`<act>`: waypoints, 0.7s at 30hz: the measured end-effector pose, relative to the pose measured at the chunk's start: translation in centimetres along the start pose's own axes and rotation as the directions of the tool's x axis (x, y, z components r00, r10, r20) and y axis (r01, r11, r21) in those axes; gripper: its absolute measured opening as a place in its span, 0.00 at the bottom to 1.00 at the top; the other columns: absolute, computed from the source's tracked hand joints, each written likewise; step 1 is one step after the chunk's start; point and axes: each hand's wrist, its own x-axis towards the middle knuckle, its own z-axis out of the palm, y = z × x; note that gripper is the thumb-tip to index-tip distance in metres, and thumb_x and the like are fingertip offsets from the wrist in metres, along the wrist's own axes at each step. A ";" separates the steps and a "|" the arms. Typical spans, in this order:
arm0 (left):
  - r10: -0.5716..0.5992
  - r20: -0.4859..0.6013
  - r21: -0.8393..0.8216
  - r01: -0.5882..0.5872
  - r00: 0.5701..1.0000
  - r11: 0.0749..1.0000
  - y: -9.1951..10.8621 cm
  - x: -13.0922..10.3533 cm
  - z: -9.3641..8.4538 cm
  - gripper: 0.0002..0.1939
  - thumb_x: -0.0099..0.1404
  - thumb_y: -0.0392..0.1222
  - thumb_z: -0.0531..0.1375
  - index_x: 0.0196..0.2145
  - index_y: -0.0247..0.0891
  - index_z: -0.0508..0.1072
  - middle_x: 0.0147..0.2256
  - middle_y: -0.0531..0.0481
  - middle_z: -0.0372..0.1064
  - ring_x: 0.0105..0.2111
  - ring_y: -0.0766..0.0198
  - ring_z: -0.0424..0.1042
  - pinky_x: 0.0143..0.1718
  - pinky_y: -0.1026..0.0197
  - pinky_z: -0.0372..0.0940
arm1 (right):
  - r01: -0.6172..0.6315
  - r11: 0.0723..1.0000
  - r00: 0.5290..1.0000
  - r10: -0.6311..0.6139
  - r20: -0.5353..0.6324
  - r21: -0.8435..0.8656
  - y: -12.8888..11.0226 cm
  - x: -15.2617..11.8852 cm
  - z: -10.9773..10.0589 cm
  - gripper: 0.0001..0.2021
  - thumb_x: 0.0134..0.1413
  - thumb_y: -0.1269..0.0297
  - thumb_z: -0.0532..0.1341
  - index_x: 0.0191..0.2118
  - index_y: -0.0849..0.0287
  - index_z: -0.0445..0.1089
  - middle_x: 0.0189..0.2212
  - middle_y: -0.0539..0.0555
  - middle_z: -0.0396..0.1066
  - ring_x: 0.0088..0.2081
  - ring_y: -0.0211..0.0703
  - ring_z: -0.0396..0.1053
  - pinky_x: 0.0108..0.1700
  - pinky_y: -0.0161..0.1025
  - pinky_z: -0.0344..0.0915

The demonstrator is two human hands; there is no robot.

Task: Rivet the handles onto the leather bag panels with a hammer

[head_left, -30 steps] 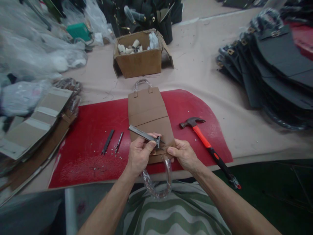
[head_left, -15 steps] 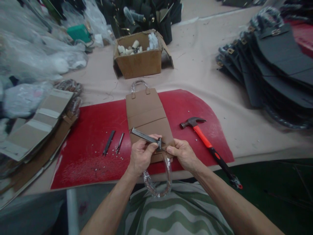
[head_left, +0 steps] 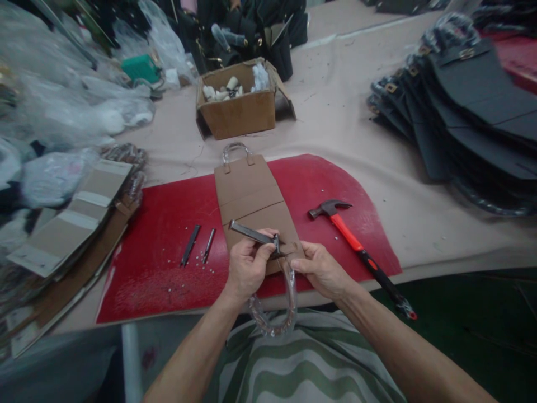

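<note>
A tan bag panel (head_left: pixel 247 193) lies flat on a red mat (head_left: pixel 163 212). Plastic film wraps both of its handles; the near handle (head_left: pixel 292 288) hangs past the table edge. My left hand (head_left: pixel 246 268) is closed around a steel punch with a wide T-shaped end (head_left: pixel 251 232), tilted over the near part of the panel. The T end is by a small strap above the near handle; whether it touches is unclear. My right hand (head_left: pixel 321 270) pinches the panel's near right edge beside that handle, its thumb on top and most fingers hidden underneath.
A claw hammer (head_left: pixel 347 230) lies to the right on the mat. Two slim metal tools, a flat bar (head_left: pixel 191 245) and a rod (head_left: pixel 208 245), lie left among tiny studs. Beyond stands a cardboard box (head_left: pixel 239 116). Dark panels (head_left: pixel 474 123) and tan panels (head_left: pixel 79 210) are stacked at the sides.
My right thumb has slid a little down toward the near handle, baring more of the strap. My left hand keeps the punch in nearly the same pose. The whole view has shifted slightly.
</note>
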 end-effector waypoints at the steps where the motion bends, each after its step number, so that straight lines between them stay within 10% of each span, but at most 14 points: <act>1: -0.014 0.007 -0.003 0.014 1.000 1.000 0.0 0.0 0.1 0.07 0.65 0.39 0.60 0.40 0.36 0.74 0.43 0.43 0.75 0.43 0.59 0.76 0.46 0.58 0.71 | 0.003 1.000 1.000 -0.003 -0.019 -0.002 0.1 -0.2 0.0 0.20 0.40 0.59 0.72 0.40 0.63 0.74 0.33 0.54 0.74 0.33 0.41 0.69 0.39 0.39 0.65; 12: -0.061 -0.039 -0.018 0.061 0.997 0.998 0.1 -0.4 0.4 0.09 0.63 0.43 0.61 0.39 0.35 0.74 0.41 0.43 0.76 0.40 0.59 0.76 0.41 0.60 0.71 | 0.048 0.973 0.995 -0.067 -0.077 -0.225 0.4 -0.8 -0.1 0.11 0.44 0.60 0.68 0.31 0.62 0.70 0.23 0.50 0.70 0.23 0.38 0.66 0.27 0.35 0.63; 17: -0.054 -0.040 -0.012 0.054 0.998 0.998 0.2 -0.3 0.5 0.08 0.63 0.41 0.61 0.38 0.35 0.75 0.41 0.43 0.76 0.41 0.59 0.76 0.41 0.60 0.71 | 0.166 0.964 0.984 -0.174 -0.023 -0.206 0.4 -1.1 0.3 0.23 0.50 0.64 0.65 0.53 0.59 0.66 0.30 0.50 0.71 0.28 0.39 0.67 0.32 0.37 0.65; 21: -0.064 -0.055 -0.022 0.063 0.996 0.998 0.4 -0.1 0.6 0.09 0.62 0.42 0.61 0.38 0.34 0.75 0.39 0.43 0.77 0.38 0.61 0.76 0.39 0.62 0.71 | 0.205 0.961 0.975 -0.217 -0.049 -0.186 0.8 -1.3 0.4 0.43 0.50 0.64 0.66 0.69 0.55 0.44 0.30 0.48 0.69 0.30 0.39 0.67 0.35 0.39 0.66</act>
